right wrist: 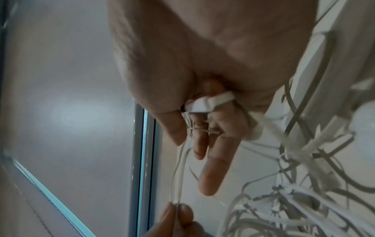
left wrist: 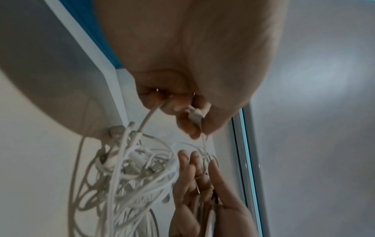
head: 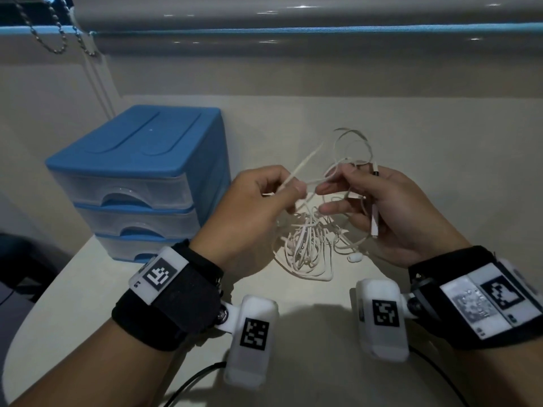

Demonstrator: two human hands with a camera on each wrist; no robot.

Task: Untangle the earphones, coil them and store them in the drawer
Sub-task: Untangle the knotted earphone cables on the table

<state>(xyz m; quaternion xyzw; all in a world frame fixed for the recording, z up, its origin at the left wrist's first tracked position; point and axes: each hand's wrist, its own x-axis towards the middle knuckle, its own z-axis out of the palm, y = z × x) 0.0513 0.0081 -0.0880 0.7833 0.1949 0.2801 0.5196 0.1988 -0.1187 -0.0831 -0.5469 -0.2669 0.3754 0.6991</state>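
White earphones (head: 305, 245) hang as a tangled bundle between both hands, their lower loops on the cream table (head: 440, 136). My left hand (head: 270, 192) pinches a strand of the cord between thumb and fingers; the left wrist view shows the cord (left wrist: 142, 125) and a small white piece (left wrist: 194, 115) in that pinch. My right hand (head: 367, 198) holds several loops of cord, with a white inline piece (head: 374, 218) against the palm. In the right wrist view, cord (right wrist: 205, 102) wraps over my right fingers (right wrist: 211, 168). An earbud (head: 354, 257) lies on the table.
A blue three-drawer plastic unit (head: 141, 177) stands at the left of the table, all drawers closed. A roller blind (head: 293, 33) with a bead chain (head: 58, 33) hangs behind. The table's rounded edge (head: 44, 295) runs along the near left.
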